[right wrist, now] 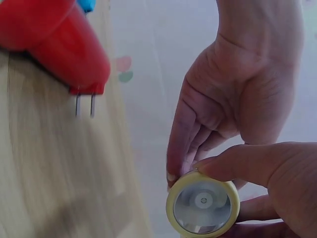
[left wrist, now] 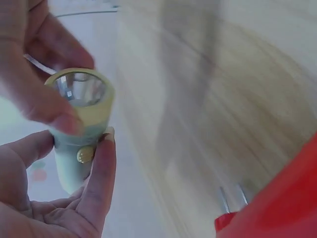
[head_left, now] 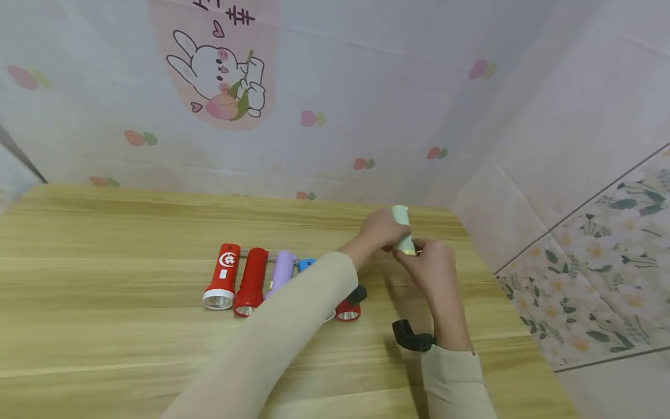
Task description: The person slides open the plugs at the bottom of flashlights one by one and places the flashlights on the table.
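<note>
A mint-green flashlight [head_left: 402, 219] with a pale yellow head ring is held above the right part of the table, lens end toward me. My left hand [head_left: 381, 228] grips its body, thumb and fingers on either side, near a small yellow button [left wrist: 85, 154] in the left wrist view. With thumb and fingers my right hand [head_left: 433, 262] pinches the yellow head ring [right wrist: 235, 198]. The reflector and clear lens [right wrist: 203, 200] face the camera in the right wrist view. Part of the body is hidden by the hands.
Left of the hands, a row of flashlights lies on the wooden table [head_left: 131, 326]: red with white rim [head_left: 222, 270], plain red [head_left: 253, 279], purple [head_left: 283, 269], blue [head_left: 306, 265], another red [head_left: 348, 312]. The left sleeve covers some. One red flashlight [right wrist: 79, 54] shows two metal prongs. Walls stand behind and right.
</note>
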Available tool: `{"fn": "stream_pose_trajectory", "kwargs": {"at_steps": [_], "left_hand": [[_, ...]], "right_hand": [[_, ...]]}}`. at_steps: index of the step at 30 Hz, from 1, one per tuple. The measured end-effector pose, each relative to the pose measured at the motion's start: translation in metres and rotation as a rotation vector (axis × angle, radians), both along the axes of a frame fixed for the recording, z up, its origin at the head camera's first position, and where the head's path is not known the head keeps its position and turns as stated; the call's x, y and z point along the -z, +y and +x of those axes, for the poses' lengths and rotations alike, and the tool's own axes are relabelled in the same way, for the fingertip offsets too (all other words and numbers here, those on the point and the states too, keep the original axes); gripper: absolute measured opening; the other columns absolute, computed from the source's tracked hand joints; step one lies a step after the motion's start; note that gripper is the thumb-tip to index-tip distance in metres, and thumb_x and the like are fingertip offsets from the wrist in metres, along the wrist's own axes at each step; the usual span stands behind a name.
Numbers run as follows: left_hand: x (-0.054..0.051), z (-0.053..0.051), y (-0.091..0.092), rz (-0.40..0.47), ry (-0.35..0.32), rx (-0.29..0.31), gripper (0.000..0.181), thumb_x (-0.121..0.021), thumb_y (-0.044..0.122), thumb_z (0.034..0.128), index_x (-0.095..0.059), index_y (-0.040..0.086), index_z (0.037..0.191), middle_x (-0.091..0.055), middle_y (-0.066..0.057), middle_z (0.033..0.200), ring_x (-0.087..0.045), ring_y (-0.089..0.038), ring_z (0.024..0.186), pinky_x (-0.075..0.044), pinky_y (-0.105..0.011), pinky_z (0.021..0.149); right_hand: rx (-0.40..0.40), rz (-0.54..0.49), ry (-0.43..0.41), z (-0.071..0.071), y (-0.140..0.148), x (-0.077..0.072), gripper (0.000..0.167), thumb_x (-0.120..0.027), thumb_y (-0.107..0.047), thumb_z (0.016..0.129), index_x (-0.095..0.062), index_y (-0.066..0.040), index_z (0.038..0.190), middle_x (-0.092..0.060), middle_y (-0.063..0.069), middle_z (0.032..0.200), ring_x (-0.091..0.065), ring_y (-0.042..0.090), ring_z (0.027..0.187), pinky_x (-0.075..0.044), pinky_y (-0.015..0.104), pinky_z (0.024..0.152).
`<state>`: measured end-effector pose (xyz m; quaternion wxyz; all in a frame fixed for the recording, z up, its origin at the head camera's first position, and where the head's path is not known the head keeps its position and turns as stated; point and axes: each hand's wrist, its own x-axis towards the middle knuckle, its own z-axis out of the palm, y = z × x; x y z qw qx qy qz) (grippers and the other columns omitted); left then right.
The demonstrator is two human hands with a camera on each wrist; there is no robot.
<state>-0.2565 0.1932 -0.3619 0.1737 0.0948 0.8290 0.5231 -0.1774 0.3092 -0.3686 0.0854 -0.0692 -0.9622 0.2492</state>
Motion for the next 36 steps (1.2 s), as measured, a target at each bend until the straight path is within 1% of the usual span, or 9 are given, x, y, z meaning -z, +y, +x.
{"fn": "stream_pose_trajectory", "kwargs": {"at_steps": [3,6,10,18,20,25,28,32,36], "left_hand": [[-0.006,-0.001,-0.009,0.12,-0.069,-0.022,0.039,-0.068,0.022,0.0937,-0.059,-0.005,0.12,-0.068,-0.019,0.112,-0.074,-0.027,0.086,-0.064,-0.036,0.077],[-0.011,-0.001,-0.019,0.218,-0.15,-0.047,0.044,-0.069,0.022,0.0939,-0.056,-0.007,0.124,-0.066,-0.022,0.119,-0.075,-0.033,0.096,-0.063,-0.038,0.083],[-0.02,0.002,-0.033,0.267,-0.168,-0.035,0.044,-0.067,0.025,0.0965,-0.057,-0.008,0.125,-0.066,-0.022,0.122,-0.075,-0.033,0.101,-0.062,-0.039,0.087],[-0.037,0.011,-0.057,0.254,-0.095,0.022,0.044,-0.064,0.03,0.0993,-0.061,-0.006,0.124,-0.067,-0.019,0.122,-0.074,-0.031,0.103,-0.061,-0.038,0.089],[-0.039,0.012,-0.064,0.25,-0.075,0.044,0.045,-0.064,0.032,0.0993,-0.061,-0.005,0.126,-0.067,-0.018,0.123,-0.073,-0.031,0.103,-0.061,-0.038,0.09],[-0.046,0.017,-0.08,0.233,-0.001,0.058,0.042,-0.066,0.032,0.0982,-0.063,-0.002,0.124,-0.067,-0.015,0.122,-0.071,-0.028,0.102,-0.062,-0.036,0.087],[-0.051,0.021,-0.088,0.219,0.041,0.059,0.039,-0.066,0.031,0.0984,-0.065,-0.001,0.121,-0.068,-0.014,0.121,-0.071,-0.028,0.102,-0.062,-0.034,0.085],[-0.055,0.026,-0.096,0.191,0.082,0.058,0.04,-0.065,0.032,0.0988,-0.064,0.001,0.124,-0.067,-0.013,0.123,-0.069,-0.027,0.105,-0.063,-0.032,0.084],[-0.057,0.031,-0.102,0.172,0.115,0.046,0.042,-0.066,0.033,0.0983,-0.063,0.002,0.127,-0.067,-0.012,0.124,-0.069,-0.026,0.107,-0.063,-0.032,0.083]], "right_hand": [[-0.017,0.02,0.024,0.003,-0.007,-0.006,0.036,-0.071,-0.029,0.09,-0.075,-0.001,0.113,-0.075,0.022,0.11,-0.07,0.024,0.07,-0.052,0.028,0.054],[-0.03,0.031,0.053,0.006,-0.016,-0.012,0.039,-0.073,-0.028,0.089,-0.073,0.0,0.117,-0.076,0.022,0.107,-0.073,0.028,0.077,-0.054,0.029,0.056],[-0.039,0.033,0.106,0.012,-0.028,-0.021,0.035,-0.075,-0.024,0.087,-0.074,-0.001,0.114,-0.076,0.02,0.097,-0.07,0.028,0.078,-0.051,0.028,0.058],[-0.052,0.039,0.218,0.023,-0.048,-0.031,0.036,-0.078,-0.021,0.086,-0.074,0.0,0.115,-0.074,0.021,0.101,-0.071,0.035,0.091,-0.061,0.047,0.076],[-0.067,0.031,0.251,0.024,-0.051,-0.033,0.035,-0.079,-0.02,0.085,-0.075,0.0,0.114,-0.074,0.02,0.101,-0.073,0.034,0.09,-0.062,0.047,0.077],[-0.116,0.023,0.324,0.028,-0.062,-0.034,0.036,-0.082,-0.017,0.082,-0.074,0.001,0.113,-0.074,0.021,0.105,-0.075,0.033,0.089,-0.064,0.044,0.077],[-0.119,0.031,0.319,0.031,-0.069,-0.036,0.04,-0.083,-0.019,0.082,-0.073,0.001,0.115,-0.073,0.02,0.108,-0.075,0.033,0.088,-0.064,0.044,0.077],[-0.105,0.032,0.289,0.036,-0.077,-0.038,0.046,-0.083,-0.023,0.083,-0.071,0.0,0.12,-0.071,0.019,0.114,-0.075,0.032,0.091,-0.064,0.043,0.08],[-0.096,0.042,0.288,0.039,-0.082,-0.04,0.048,-0.083,-0.025,0.083,-0.07,0.0,0.122,-0.07,0.017,0.117,-0.074,0.031,0.092,-0.063,0.043,0.08]]}}
